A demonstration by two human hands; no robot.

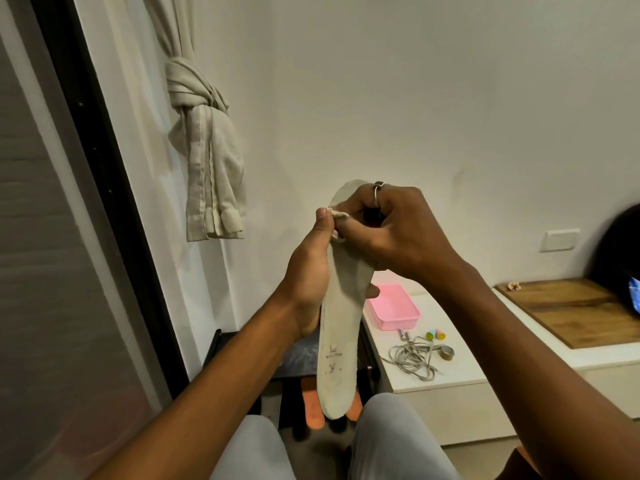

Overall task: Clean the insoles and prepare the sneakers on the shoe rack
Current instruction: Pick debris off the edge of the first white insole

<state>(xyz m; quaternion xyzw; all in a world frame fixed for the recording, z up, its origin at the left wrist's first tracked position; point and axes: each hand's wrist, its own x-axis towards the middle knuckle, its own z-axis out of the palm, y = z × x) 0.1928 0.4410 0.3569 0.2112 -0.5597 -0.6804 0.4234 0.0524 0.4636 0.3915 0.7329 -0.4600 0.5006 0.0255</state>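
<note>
Up in front of the white wall, I see the grey insole (341,327) held nearly upright, its long axis running top to bottom with a slight lean: the toe end points up beside the right hand's ring (378,192), and the heel end hangs down between my view of the two grey-clad knees (398,434). Its printed face is turned toward me. My left hand (308,271) is clamped around the insole's left edge at mid-length, thumb stretched up along it. My right hand (391,230) is closed over the upper part, fingertips pinching what looks like a small pale wad (337,216) against the surface, though it is too small to name for sure. Both hands meet there, touching.

Below, under the heel, two orange insoles (313,407) lie on a dark rack. To the right, on the white cabinet top (446,362), sit a pink tray (393,311), a loose tangle of grey laces (414,358) and small coloured charms (435,335). A wooden board (571,310) lies farther right.
</note>
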